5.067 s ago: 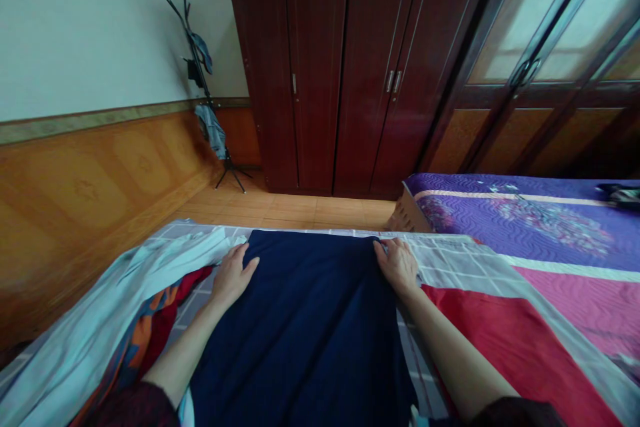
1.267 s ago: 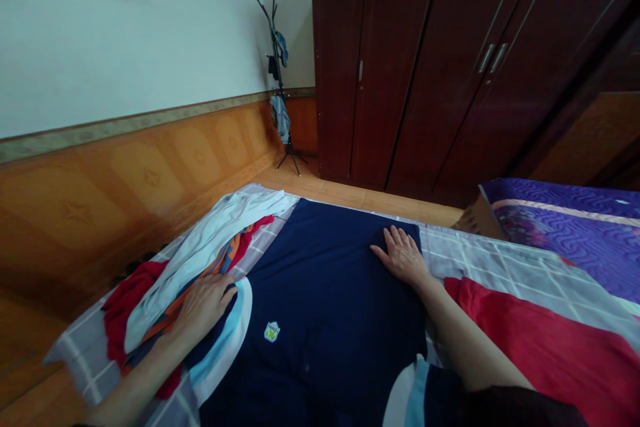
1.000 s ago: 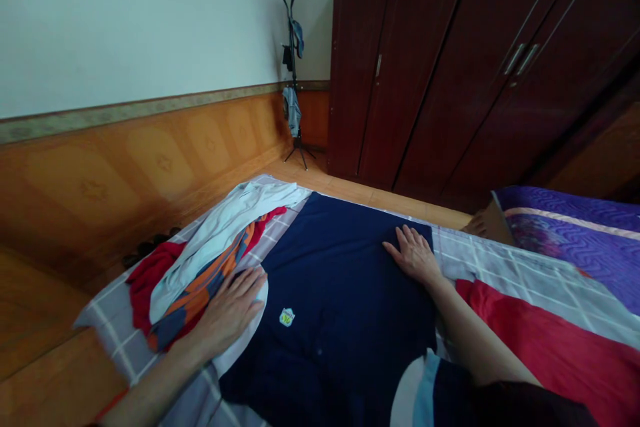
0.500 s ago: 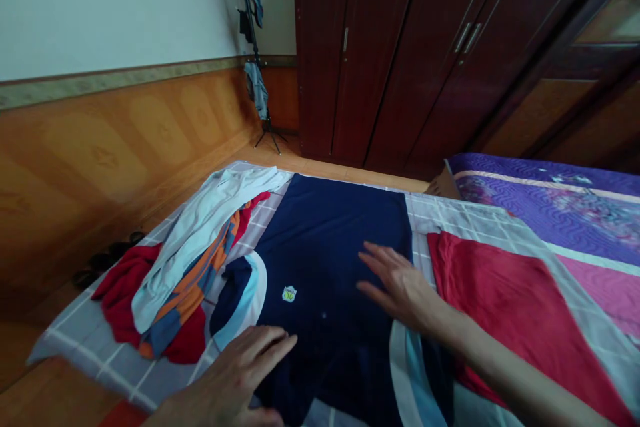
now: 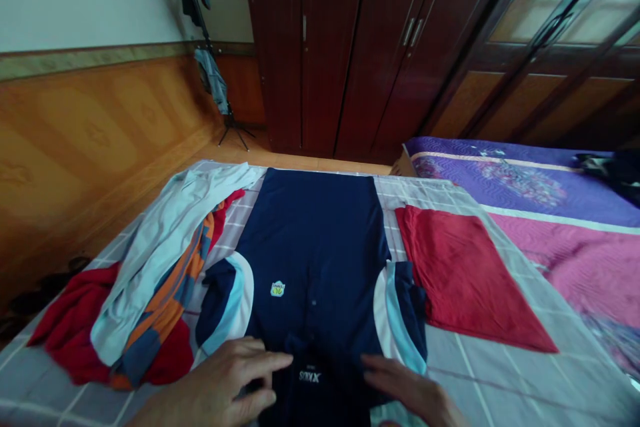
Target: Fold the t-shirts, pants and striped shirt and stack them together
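Note:
A navy short-sleeved shirt (image 5: 320,227) with white and light-blue bands at the sleeves lies spread out, its collar end nearest me. A small badge sits on its chest and white lettering shows inside the neck. My left hand (image 5: 235,377) is at the left side of the collar, index finger stretched out and thumb apart from it. On the collar's other side, my right hand (image 5: 413,387) has its fingers extended over the shoulder; its lower part is cut off by the frame. Neither hand visibly grips the cloth.
Left of the shirt is a loose pile of clothes (image 5: 165,280) in pale blue, orange and red. A folded red garment (image 5: 470,273) lies to the right. All rest on a grey checked sheet (image 5: 480,367). Beyond are a purple and pink bed (image 5: 530,193), a wardrobe (image 5: 340,47) and a coat stand (image 5: 200,13).
My right hand has moved from the shirt's body down to the collar end. My left hand is now beside the collar. The shirt's right sleeve lies in full view, and the camera view has shifted right.

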The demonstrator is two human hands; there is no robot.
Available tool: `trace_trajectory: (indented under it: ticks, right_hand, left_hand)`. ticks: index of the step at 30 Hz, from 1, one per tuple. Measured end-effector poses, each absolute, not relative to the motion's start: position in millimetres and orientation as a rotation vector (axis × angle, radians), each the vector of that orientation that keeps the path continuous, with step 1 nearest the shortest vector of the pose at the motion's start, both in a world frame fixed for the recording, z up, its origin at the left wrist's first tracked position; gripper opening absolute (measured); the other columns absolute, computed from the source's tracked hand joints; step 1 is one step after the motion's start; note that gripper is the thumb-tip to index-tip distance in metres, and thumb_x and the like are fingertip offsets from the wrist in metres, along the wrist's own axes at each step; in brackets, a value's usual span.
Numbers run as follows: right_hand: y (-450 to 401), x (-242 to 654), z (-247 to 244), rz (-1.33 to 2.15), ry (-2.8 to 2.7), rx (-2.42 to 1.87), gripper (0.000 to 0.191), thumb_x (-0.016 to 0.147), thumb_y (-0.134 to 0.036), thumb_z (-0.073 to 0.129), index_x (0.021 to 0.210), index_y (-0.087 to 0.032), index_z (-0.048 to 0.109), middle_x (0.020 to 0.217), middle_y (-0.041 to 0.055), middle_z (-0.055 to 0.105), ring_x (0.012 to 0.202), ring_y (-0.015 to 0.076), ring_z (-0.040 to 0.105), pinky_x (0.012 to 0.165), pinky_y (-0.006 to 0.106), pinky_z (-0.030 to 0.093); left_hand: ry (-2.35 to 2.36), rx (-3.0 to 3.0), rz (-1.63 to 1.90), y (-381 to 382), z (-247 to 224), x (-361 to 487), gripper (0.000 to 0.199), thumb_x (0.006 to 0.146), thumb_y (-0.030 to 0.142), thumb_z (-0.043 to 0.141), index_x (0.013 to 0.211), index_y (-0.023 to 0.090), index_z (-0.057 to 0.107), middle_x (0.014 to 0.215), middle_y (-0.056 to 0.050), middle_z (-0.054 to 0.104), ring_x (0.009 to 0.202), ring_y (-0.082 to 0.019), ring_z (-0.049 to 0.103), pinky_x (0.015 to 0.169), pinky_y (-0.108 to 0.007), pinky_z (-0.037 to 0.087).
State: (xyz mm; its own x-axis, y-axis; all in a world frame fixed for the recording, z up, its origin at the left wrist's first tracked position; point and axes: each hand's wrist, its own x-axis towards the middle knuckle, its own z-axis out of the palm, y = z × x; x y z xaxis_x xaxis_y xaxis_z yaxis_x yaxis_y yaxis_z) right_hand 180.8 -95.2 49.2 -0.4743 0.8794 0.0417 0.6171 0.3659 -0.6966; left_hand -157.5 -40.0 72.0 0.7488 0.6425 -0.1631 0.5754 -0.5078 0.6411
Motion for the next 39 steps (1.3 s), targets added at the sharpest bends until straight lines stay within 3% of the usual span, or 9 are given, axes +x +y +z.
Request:
trace_trajectory:
  ticks: [6, 10, 14, 19, 22, 25, 29, 33, 39]
  right_hand:
    - [-77.1, 220.7, 37.0, 0.134, -1.67, -2.063, 0.044, 0.087, -0.052, 0.04, 0.11, -0.023, 0.063, 0.113, 0.0105, 0.063, 0.082, 0.0256, 0.068, 0.061, 0.037, 0.056]
    - [-57.3, 232.1, 23.6, -0.012, -1.722, -2.337, 0.05, 0.09, -0.048, 0.032, 0.119, -0.015, 0.056, 0.094, 0.0096, 0.064, 0.073, 0.0233, 0.067, 0.055, 0.032, 0.048]
    - [-40.5, 226.7, 27.1, -0.089, -1.823, -2.523, 0.043, 0.091, -0.044, 0.035, 0.123, -0.023, 0.054, 0.089, 0.0061, 0.062, 0.067, 0.0214, 0.065, 0.049, 0.028, 0.04]
    - [-31.6, 225.9, 43.4, 0.043, -1.838, -2.434, 0.03, 0.089, -0.036, 0.037, 0.09, -0.025, 0.065, 0.083, 0.0035, 0.063, 0.07, 0.02, 0.064, 0.049, 0.026, 0.035]
    - [-50.3, 235.4, 51.3, 0.129, -1.524, -2.28, 0.032, 0.085, -0.046, 0.042, 0.074, -0.023, 0.061, 0.071, 0.0026, 0.062, 0.06, 0.0182, 0.06, 0.051, 0.028, 0.039]
    - [-82.2, 244.2, 52.2, 0.27, -1.097, -2.116, 0.033, 0.077, -0.054, 0.05, 0.073, -0.023, 0.061, 0.061, 0.0014, 0.061, 0.055, 0.0183, 0.057, 0.053, 0.028, 0.044]
    - [-112.4, 244.8, 39.1, 0.509, -0.759, -2.023, 0.039, 0.07, -0.059, 0.059, 0.07, -0.02, 0.064, 0.056, 0.0012, 0.061, 0.054, 0.0173, 0.057, 0.053, 0.026, 0.046]
    - [-114.3, 238.7, 25.1, 0.683, -0.568, -1.898, 0.045, 0.063, -0.061, 0.065, 0.074, -0.017, 0.064, 0.054, 0.001, 0.06, 0.05, 0.0146, 0.053, 0.047, 0.024, 0.042]
    - [-100.7, 231.9, 27.8, 0.794, -0.475, -1.762, 0.04, 0.062, -0.054, 0.07, 0.076, -0.017, 0.063, 0.052, -0.0012, 0.058, 0.047, 0.013, 0.051, 0.044, 0.023, 0.039]
  left_hand:
    - [0.607, 2.532, 0.116, -11.0, 106.9, -102.0, 0.024, 0.091, 0.022, 0.047, 0.113, 0.024, 0.058, 0.088, -0.002, 0.066, 0.083, -0.017, 0.06, 0.08, -0.029, 0.046]
    - [0.327, 2.699, 0.079, 9.9, 106.6, -50.4, 0.015, 0.089, 0.024, 0.051, 0.101, 0.02, 0.059, 0.089, -0.003, 0.064, 0.086, -0.019, 0.058, 0.08, -0.03, 0.046]
    - [0.172, 2.764, 0.151, 29.1, 75.5, -2.3, 0.012, 0.088, 0.026, 0.053, 0.095, 0.019, 0.059, 0.103, -0.005, 0.061, 0.093, -0.02, 0.058, 0.081, -0.031, 0.047]
    - [0.403, 2.688, 0.382, 44.8, 37.9, 19.7, 0.023, 0.09, 0.019, 0.046, 0.11, 0.018, 0.057, 0.122, -0.008, 0.053, 0.109, -0.02, 0.052, 0.093, -0.033, 0.044]
    - [0.527, 2.645, 0.47, 50.3, 28.8, 16.3, 0.039, 0.091, 0.024, 0.046, 0.13, 0.016, 0.044, 0.136, -0.012, 0.043, 0.126, -0.023, 0.04, 0.104, -0.037, 0.036]
    - [0.546, 2.666, 0.394, 53.1, 23.4, 14.7, 0.054, 0.093, 0.04, 0.042, 0.14, 0.013, 0.032, 0.146, -0.015, 0.031, 0.137, -0.026, 0.024, 0.111, -0.044, 0.023]
    - [0.462, 2.709, 0.221, 53.2, 17.2, 18.8, 0.065, 0.092, 0.056, 0.033, 0.144, 0.017, 0.024, 0.15, -0.011, 0.028, 0.14, -0.025, 0.016, 0.114, -0.047, 0.012]
    - [0.449, 2.703, 0.136, 61.6, 24.1, 25.7, 0.069, 0.091, 0.061, 0.023, 0.146, 0.019, 0.019, 0.151, -0.01, 0.025, 0.14, -0.023, 0.015, 0.114, -0.044, 0.01]
    - [0.636, 2.665, -0.027, 96.9, 36.5, 61.3, 0.073, 0.091, 0.061, 0.023, 0.143, 0.009, 0.026, 0.151, -0.016, 0.022, 0.141, -0.026, 0.012, 0.113, -0.047, 0.008]
